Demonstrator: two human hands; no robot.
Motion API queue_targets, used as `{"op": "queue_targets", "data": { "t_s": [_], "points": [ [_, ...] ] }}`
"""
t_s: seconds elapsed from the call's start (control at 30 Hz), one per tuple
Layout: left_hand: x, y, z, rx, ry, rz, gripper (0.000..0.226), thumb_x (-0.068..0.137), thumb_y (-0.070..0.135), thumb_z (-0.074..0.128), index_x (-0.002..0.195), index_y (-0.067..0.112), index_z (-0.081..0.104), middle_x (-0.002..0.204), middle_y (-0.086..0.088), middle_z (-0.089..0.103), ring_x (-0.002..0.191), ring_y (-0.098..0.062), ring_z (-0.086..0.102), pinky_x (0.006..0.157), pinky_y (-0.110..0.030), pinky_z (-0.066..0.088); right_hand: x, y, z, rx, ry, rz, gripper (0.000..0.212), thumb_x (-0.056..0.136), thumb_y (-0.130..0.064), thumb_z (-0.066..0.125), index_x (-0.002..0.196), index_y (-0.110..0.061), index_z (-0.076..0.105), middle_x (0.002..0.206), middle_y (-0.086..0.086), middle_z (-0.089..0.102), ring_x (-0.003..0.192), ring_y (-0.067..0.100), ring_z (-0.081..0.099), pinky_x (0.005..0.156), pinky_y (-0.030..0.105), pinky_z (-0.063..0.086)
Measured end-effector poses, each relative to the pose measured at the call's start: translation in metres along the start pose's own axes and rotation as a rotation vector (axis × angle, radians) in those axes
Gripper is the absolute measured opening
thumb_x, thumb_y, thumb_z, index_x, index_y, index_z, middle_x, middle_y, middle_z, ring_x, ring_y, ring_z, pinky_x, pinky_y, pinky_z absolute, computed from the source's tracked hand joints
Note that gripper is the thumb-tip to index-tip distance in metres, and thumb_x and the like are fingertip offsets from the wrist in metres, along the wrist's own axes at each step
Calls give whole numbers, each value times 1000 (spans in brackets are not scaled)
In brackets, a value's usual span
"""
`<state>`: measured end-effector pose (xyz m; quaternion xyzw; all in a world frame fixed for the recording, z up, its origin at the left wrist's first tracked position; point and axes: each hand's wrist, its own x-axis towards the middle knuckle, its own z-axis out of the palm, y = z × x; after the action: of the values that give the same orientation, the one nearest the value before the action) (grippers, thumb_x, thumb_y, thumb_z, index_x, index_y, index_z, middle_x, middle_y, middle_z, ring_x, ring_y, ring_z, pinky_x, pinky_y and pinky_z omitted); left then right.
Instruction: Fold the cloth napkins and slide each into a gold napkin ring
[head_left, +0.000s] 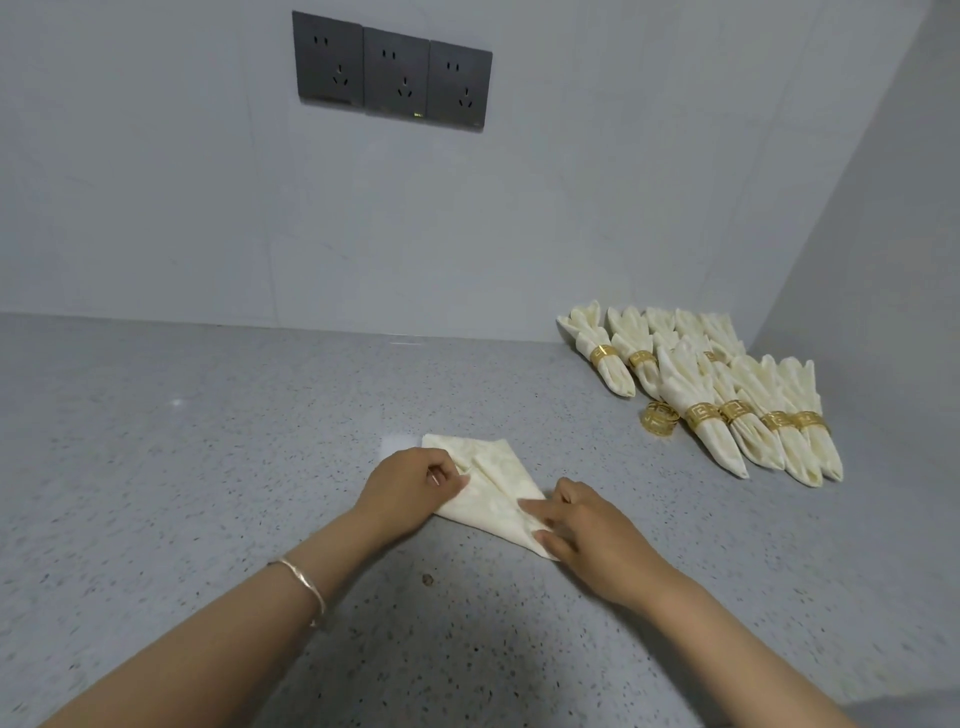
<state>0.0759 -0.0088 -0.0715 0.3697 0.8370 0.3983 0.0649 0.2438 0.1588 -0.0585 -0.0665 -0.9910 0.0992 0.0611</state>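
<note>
A cream cloth napkin lies on the grey speckled counter, folded into a narrow kite shape that points toward me and to the right. My left hand pinches a fold on its left side. My right hand presses fingertips on the pointed lower end. An empty gold napkin ring lies on the counter to the right, beside the finished pile.
Several folded napkins in gold rings lie in two rows at the back right, near the corner of the walls. Three dark wall sockets are on the wall above. A bracelet is on my left wrist.
</note>
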Motion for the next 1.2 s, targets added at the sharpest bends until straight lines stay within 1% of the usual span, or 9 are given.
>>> {"op": "queue_targets", "data": {
  "t_s": [0.17, 0.3, 0.43, 0.6, 0.77, 0.83, 0.9, 1.07, 1.2],
  "points": [
    [0, -1, 9, 193, 66, 96, 19, 87, 36, 63, 105, 32, 58, 98, 16, 54, 74, 1, 47, 65, -16, 33, 3, 0, -3, -29, -41, -84, 40, 99, -29, 44, 139, -26, 48, 130, -10, 44, 117, 9, 41, 90, 16, 30],
    [9, -10, 10, 370, -38, 358, 41, 96, 31, 50, 136, 32, 50, 145, 8, 44, 129, -13, 43, 107, -24, 27, 3, -5, -3, -24, -55, -81, 42, 100, -25, 43, 141, -23, 44, 150, -9, 36, 136, 11, 34, 111, 21, 24],
    [15, -15, 12, 438, -141, 393, 39, 100, 36, 35, 133, 30, 55, 144, 9, 45, 138, -15, 38, 117, -31, 21, 0, -12, -3, -87, -16, -84, 40, 101, -27, 36, 139, -22, 44, 131, 3, 58, 110, 21, 56, 89, 33, 46],
    [19, -19, 9, 287, -225, 220, 32, 98, 37, 47, 129, 41, 54, 145, 11, 44, 139, -8, 32, 113, -29, 25, -1, -26, 1, -235, -69, -118, 75, 86, -48, -2, 151, -18, 19, 157, 0, 22, 124, 21, 47, 95, 33, 44],
    [19, -17, 5, 219, -208, 165, 27, 94, 41, 54, 120, 45, 60, 139, 7, 52, 133, -9, 42, 107, -30, 34, 18, -29, 11, -340, 40, -166, 54, 84, -22, 64, 134, -6, 52, 138, 10, 52, 106, 18, 64, 77, 26, 53],
    [18, -15, 5, 226, -188, 157, 27, 94, 41, 53, 120, 43, 62, 138, 9, 53, 131, -8, 43, 106, -29, 34, 26, -38, 11, -363, -73, -114, 60, 94, -7, 47, 148, -4, 23, 154, 13, 27, 131, 26, 44, 93, 34, 44],
    [17, -14, 5, 218, -188, 141, 27, 95, 40, 52, 120, 41, 62, 138, 10, 53, 131, -7, 43, 105, -27, 33, 33, -48, 8, -436, -138, -35, 59, 95, -1, 37, 149, -4, 15, 154, 13, 27, 128, 28, 44, 84, 36, 42],
    [5, 1, -4, 119, -287, 76, 36, 102, 39, 35, 132, 36, 54, 147, 13, 40, 140, -8, 30, 111, -26, 20, 36, -46, 10, -402, -38, -49, 41, 97, -5, 36, 137, -11, 41, 123, 7, 59, 100, 27, 59, 69, 33, 35],
    [-13, 16, -17, 91, -220, 151, 46, 101, 46, 29, 146, 38, 28, 154, 17, 21, 142, 0, 13, 113, -22, 4, 32, -30, 5, 44, 178, 39, 36, 94, -11, 46, 122, -24, 64, 109, 5, 70, 92, 23, 63, 74, 29, 41]
  ]
}}
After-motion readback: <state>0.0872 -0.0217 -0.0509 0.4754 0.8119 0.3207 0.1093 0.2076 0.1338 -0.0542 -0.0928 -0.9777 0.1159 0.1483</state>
